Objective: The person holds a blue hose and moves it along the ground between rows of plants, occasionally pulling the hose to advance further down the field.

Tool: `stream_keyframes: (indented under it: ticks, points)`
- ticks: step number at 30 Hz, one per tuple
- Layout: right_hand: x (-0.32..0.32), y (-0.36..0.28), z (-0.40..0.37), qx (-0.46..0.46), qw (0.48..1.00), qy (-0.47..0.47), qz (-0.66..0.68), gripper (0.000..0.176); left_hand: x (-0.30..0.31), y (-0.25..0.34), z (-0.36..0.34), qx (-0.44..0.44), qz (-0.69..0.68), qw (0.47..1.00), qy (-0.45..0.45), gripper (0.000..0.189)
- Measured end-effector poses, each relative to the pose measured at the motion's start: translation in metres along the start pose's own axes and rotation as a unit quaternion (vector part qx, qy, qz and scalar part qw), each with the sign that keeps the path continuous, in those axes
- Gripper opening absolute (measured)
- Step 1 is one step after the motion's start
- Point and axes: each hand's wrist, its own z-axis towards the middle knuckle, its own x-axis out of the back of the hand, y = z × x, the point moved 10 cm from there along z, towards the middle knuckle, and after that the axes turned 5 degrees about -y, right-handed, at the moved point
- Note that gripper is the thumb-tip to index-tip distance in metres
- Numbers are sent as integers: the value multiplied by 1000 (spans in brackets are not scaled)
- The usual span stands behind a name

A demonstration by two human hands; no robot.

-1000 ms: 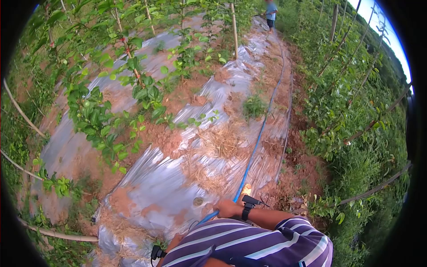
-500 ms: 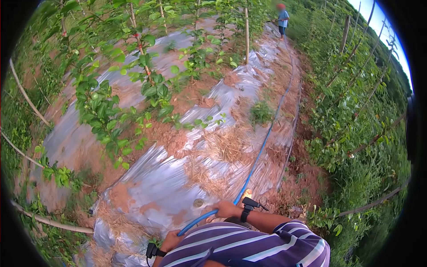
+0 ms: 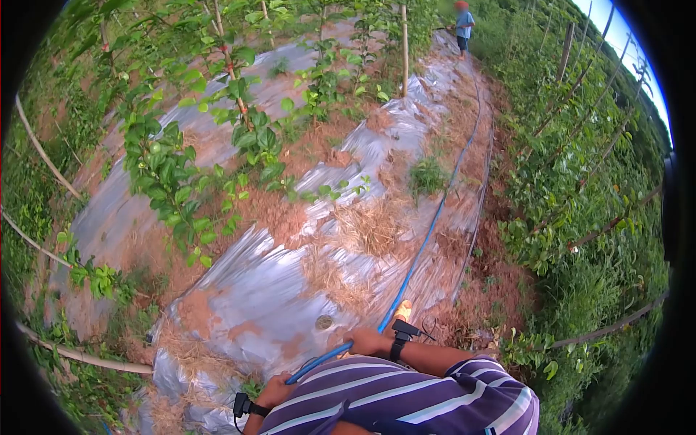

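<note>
A blue hose (image 3: 428,239) runs from my hands along the ground toward the far end of the row. My right hand (image 3: 368,341) is closed around it, in front of my striped shirt. Lower and to the left, my left hand (image 3: 275,391) grips the same hose near its visible end at my body. Between the two hands the hose bends in a shallow curve. Each wrist wears a black strap with a small device. Past my left hand the hose is hidden by my body.
Silver plastic sheeting (image 3: 254,290) with soil and straw covers the ground. Leafy plants on poles stand left, dense greenery (image 3: 580,217) right. A thin dark line (image 3: 484,196) lies beside the hose. Far ahead stands a person (image 3: 464,29) in blue. A yellowish shoe (image 3: 403,311) shows below.
More of the yellowish shoe shows beyond my right hand. The hose has shifted slightly left near my hands, and both hands still hold it. The distant person appears slightly lower and to the right.
</note>
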Motion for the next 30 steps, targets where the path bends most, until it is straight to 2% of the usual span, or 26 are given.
stream_keyframes:
  ticks: [3, 6, 8, 9, 11, 12, 14, 20, 23, 26, 30]
  points:
    - [11, -3, -4, -15, 999, -7, -38, 31, -2, 12, 1, 12, 50, 999, 16, 27]
    - [15, -6, -10, -13, 1000, -4, -22, 32, -9, 17, 5, -27, 82, 996, 12, 28]
    - [12, -5, -11, -17, 999, 3, -32, 30, -13, 29, 3, -188, 146, 970, 53, 28]
    - [11, -6, -13, -19, 999, 3, -31, 30, -14, 27, 0, -188, 146, 970, 52, 28]
    - [14, -13, -17, -12, 999, 16, -50, 25, -17, -10, 5, -42, -64, 997, 6, 30]
    - [13, -12, -18, -12, 999, 15, -51, 25, -16, -5, 4, -43, -65, 997, 5, 30]
    - [12, -13, -19, 2, 1000, 16, -25, 22, -15, -8, 3, 28, -64, 998, 5, 30]
    - [12, -11, -23, 13, 1000, 22, -17, 19, -15, -7, 5, -9, -17, 1000, 17, 26]
    - [10, 2, -23, 0, 999, 39, -16, 19, -18, -15, 15, -52, -58, 997, 19, 28]
    - [-5, 23, -17, 5, 999, 33, -4, 28, -23, 35, 2, -29, -67, 997, -16, 28]
    - [-24, 50, -6, 1, 999, 47, -25, 28, -22, 36, 5, -30, -29, 999, -10, 28]
